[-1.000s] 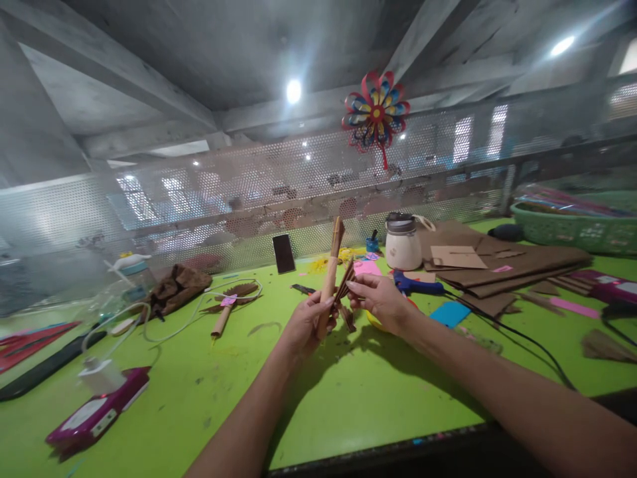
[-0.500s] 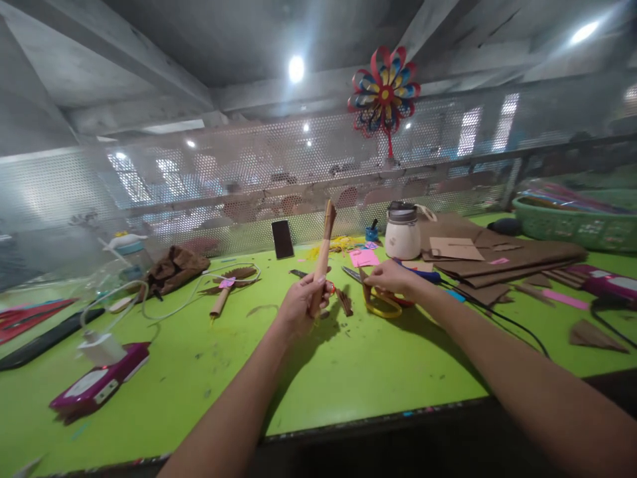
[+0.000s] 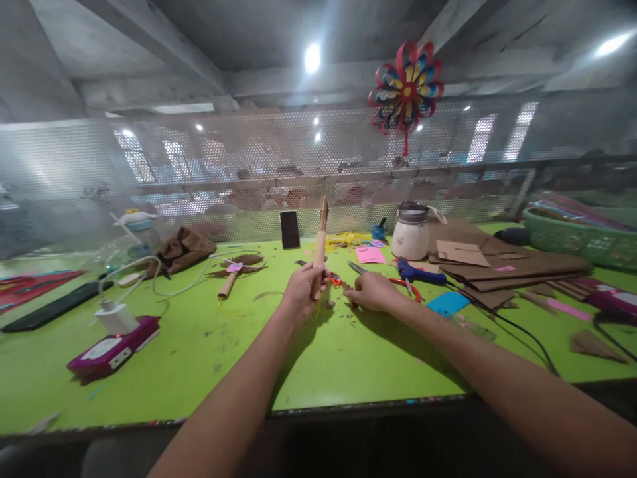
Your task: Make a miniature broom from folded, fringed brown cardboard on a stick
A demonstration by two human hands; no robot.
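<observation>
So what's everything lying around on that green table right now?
table: one, bright green, fills the foreground
paper stick: one, tan, upright in the left hand
pinwheel: one, red, blue and yellow, hanging above the mesh screen
jar: one, cream with a dark lid, far centre-right
glue gun: one, blue, in front of the jar
brown paper sheets: a stack, brown, right side
basket: one, green, far right
phone: one, black, leaning on the mesh
pink box: one, magenta, near left
left hand: grips the stick
right hand: resting on scraps on the table
</observation>
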